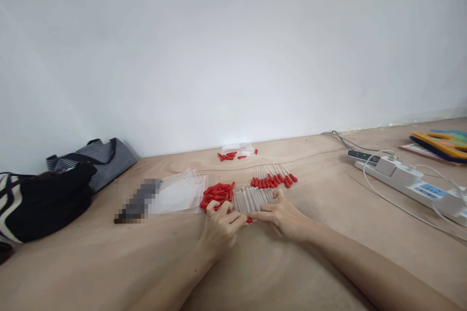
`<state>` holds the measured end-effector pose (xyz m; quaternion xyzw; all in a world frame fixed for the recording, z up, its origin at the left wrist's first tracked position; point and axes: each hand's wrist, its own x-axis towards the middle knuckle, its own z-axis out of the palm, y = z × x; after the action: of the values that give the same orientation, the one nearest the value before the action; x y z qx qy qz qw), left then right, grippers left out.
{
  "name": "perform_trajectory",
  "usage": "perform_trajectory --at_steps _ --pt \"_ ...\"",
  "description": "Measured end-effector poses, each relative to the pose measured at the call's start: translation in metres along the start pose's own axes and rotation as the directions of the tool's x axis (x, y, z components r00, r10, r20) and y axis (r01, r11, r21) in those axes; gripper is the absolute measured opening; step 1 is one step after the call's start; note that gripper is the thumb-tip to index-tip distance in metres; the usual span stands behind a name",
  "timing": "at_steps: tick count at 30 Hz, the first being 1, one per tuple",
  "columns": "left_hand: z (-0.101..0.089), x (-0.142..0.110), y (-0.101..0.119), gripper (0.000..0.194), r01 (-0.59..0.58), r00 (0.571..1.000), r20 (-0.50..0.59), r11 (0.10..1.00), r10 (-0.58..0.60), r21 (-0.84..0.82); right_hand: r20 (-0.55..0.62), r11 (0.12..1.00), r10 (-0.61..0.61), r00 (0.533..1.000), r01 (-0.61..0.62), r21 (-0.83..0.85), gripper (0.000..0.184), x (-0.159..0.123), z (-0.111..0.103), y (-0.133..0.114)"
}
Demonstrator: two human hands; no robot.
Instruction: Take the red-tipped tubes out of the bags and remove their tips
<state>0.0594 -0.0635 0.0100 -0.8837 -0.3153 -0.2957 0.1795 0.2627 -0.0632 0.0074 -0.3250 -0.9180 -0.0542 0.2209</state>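
Observation:
My left hand (223, 226) is closed in a pinch at a small red bulb-shaped piece (249, 220), low in front of me. My right hand (282, 215) meets it from the other side, thumb and finger closed at the thin pale stem coming out of that piece. Just beyond my fingers lies a row of clear thin tubes (251, 199). A heap of loose red bulb-shaped pieces (219, 193) is beside my left hand. Behind the tubes, several red bulbs with pale thin stems (272, 181) lie side by side, stems pointing to the wall.
Clear zip bags (182, 192) lie left of the heap. A small clear bag (237, 149) with red pieces sits near the wall. Black and striped bags (105, 165) stand at left; a white power strip (412, 182) with cables and orange boards (438, 145) are at right.

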Motion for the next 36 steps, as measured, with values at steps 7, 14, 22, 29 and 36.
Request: perform_trajectory --at_steps 7,14,22,29,36 --pt "-0.007 0.000 -0.013 0.020 0.073 0.992 -0.107 0.997 -0.072 0.000 0.117 0.999 0.045 0.992 -0.043 -0.024 0.054 -0.008 -0.006 0.014" --pt "-0.014 -0.008 -0.072 0.028 0.583 0.798 -0.001 0.772 -0.603 -0.254 -0.080 0.787 0.612 0.787 -0.596 0.160 0.027 -0.024 0.008 0.059" --pt "-0.030 -0.019 -0.111 0.030 0.864 0.497 0.212 0.502 -0.842 -0.031 -0.119 0.740 0.671 0.732 -0.652 0.164 0.022 -0.023 0.017 0.056" --pt "-0.023 -0.026 -0.113 0.024 0.898 0.400 0.340 0.438 -0.851 0.039 -0.136 0.756 0.654 0.744 -0.640 0.138 0.021 -0.017 0.028 0.044" --pt "-0.019 -0.027 -0.113 0.025 0.887 0.406 0.413 0.460 -0.815 0.034 -0.070 0.744 0.668 0.740 -0.663 0.083 0.020 -0.014 0.027 0.040"
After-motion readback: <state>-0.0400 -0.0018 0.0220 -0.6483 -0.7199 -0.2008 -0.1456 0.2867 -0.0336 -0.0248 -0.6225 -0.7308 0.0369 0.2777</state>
